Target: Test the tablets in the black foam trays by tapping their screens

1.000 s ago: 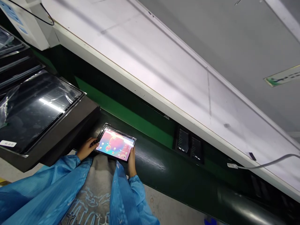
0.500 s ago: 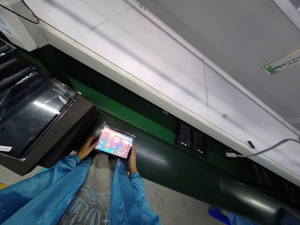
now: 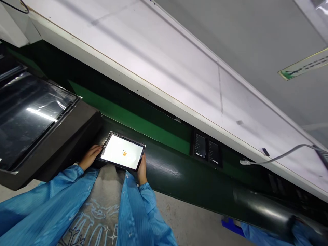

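I hold a tablet (image 3: 122, 155) with both hands, low and close to my body, over the near edge of a dark green conveyor belt (image 3: 179, 184). Its screen glows white with a small orange mark in the middle. My left hand (image 3: 89, 157) grips the tablet's left edge, fingers curled around it. My right hand (image 3: 141, 170) grips the lower right corner, thumb on the rim. Both arms wear blue sleeves.
A large black tray of wrapped dark screens (image 3: 33, 116) stands at my left. A white bench (image 3: 166, 78) runs behind the belt, with a grey cable (image 3: 282, 155) on it. Two small dark panels (image 3: 207, 150) sit in the belt's side. Another person's blue sleeve (image 3: 258, 232) shows at lower right.
The tablet's screen switched from a colourful home screen to a white screen with a small orange mark. Both hands kept their grip; the view drifted slightly.
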Demonstrator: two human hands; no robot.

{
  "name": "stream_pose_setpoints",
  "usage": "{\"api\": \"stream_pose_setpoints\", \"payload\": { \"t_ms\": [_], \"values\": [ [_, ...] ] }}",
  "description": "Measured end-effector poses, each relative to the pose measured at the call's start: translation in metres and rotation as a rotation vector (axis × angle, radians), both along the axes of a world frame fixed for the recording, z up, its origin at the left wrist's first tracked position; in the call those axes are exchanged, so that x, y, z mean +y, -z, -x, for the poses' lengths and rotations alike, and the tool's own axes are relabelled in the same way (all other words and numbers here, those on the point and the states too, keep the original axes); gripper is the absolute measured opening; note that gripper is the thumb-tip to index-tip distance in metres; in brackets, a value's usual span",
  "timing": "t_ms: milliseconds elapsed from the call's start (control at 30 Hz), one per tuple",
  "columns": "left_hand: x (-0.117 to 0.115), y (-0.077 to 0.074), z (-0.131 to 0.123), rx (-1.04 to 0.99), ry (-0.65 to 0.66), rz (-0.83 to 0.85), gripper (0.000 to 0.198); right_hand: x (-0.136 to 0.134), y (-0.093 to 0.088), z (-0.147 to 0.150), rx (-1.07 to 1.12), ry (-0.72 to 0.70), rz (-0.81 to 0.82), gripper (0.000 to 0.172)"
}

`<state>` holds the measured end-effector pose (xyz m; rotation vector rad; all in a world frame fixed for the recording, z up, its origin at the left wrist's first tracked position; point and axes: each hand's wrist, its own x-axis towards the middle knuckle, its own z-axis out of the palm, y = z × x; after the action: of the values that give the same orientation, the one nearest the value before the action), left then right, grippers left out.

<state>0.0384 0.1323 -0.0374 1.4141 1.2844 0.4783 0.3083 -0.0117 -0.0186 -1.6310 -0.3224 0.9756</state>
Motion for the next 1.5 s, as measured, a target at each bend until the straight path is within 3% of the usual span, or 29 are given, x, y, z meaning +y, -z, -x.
{"api": "stream_pose_setpoints", "payload": {
  "t_ms": [233, 533, 1000, 1200, 1400, 1500],
  "values": [
    [0.006, 0.004, -0.010, 0.010, -0.054, -0.022, 0.031, -0.006, 0.014, -0.008, 0.036, 0.071, -0.004, 0.060],
    [0.021, 0.010, -0.035, 0.000, -0.159, -0.020, 0.045, -0.014, 0.014, -0.016, 0.063, -0.013, -0.045, 0.071],
    [0.029, 0.011, -0.054, 0.016, -0.102, -0.026, 0.040, -0.016, 0.012, -0.016, 0.045, -0.126, -0.076, 0.090],
    [0.031, 0.011, -0.056, 0.052, -0.096, -0.059, 0.039, -0.017, 0.013, -0.017, 0.009, -0.112, -0.060, 0.077],
    [0.029, 0.009, -0.057, 0.081, -0.084, -0.087, 0.040, -0.020, 0.016, -0.021, 0.066, -0.142, -0.098, 0.089],
    [0.026, 0.009, -0.061, 0.098, -0.086, -0.107, 0.044, -0.022, 0.018, -0.021, 0.090, -0.127, -0.109, 0.087]
  ]
}}
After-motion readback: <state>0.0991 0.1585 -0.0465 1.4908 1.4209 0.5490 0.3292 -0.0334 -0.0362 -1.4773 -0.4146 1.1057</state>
